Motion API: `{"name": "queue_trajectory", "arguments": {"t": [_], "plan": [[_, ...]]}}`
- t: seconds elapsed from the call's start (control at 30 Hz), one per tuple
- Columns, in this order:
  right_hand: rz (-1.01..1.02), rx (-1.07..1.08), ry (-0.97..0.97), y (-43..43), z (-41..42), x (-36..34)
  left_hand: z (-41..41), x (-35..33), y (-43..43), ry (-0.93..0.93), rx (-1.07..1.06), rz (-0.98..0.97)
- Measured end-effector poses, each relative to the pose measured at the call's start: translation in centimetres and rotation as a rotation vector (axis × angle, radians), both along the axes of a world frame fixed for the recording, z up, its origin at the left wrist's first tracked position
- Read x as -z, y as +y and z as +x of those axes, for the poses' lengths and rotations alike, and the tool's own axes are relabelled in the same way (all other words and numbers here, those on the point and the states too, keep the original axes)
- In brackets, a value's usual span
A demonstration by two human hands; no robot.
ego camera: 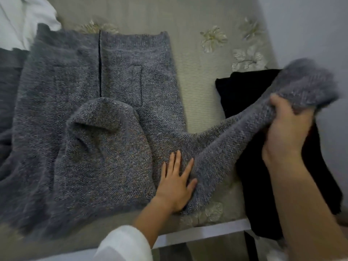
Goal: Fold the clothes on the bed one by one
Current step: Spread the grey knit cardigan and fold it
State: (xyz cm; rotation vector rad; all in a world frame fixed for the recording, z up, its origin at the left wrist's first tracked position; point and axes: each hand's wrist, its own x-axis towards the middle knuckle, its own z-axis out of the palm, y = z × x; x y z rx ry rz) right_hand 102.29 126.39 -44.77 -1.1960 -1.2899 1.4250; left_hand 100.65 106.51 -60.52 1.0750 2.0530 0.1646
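A grey knitted cardigan lies spread flat on the bed, front opening up, one sleeve folded across its chest. My left hand presses flat with straight fingers on the shoulder where the other sleeve begins. My right hand grips that sleeve near its cuff and holds it lifted off to the right, above a black garment.
The black garment lies at the right edge of the bed. White fabric is bunched at the top left, and another grey cloth lies at the far left. The bed's white front edge runs below my hands.
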Motion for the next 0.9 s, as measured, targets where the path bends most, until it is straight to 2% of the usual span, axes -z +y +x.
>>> {"name": "queue_trajectory", "arguments": {"t": [0.1,0.23,0.3,0.4,0.47,0.57,0.63,0.73,0.8,0.9], "plan": [[0.199,-0.254,-0.154,-2.3,-7.2,-0.7,-0.7,-1.7,-0.9,-0.044,-0.031,0.083],[0.372,-0.98,-0.567,-7.0,-16.1,0.7,-0.6,-2.1,-2.6,0.213,0.052,0.132],[0.435,-1.278,-0.801,-8.7,-18.0,3.5,-0.4,-1.4,-3.1,0.161,0.062,0.143],[0.574,-1.502,-1.239,-9.7,-16.6,8.9,-0.5,-1.1,-3.7,0.059,0.059,0.094],[0.592,-1.537,-1.311,-10.1,-14.2,11.2,-0.6,-0.5,-4.1,0.1,0.106,0.109],[0.721,-1.454,-1.275,-10.3,-11.9,12.9,-0.4,-0.2,-4.5,0.111,0.185,0.097],[0.808,-1.369,-1.23,-10.4,-11.0,13.1,-0.1,0.1,-4.9,0.154,0.228,0.158],[0.772,-1.422,-1.329,-10.1,-9.1,13.9,-0.1,0.2,-6.2,0.23,0.281,0.218],[0.7,-1.461,-1.413,-9.9,-8.1,14.4,-0.6,0.0,-7.7,0.254,0.22,0.319],[0.681,-1.309,-1.232,-11.4,-9.0,13.6,-3.3,-1.0,-11.2,0.28,0.013,0.451]]}}
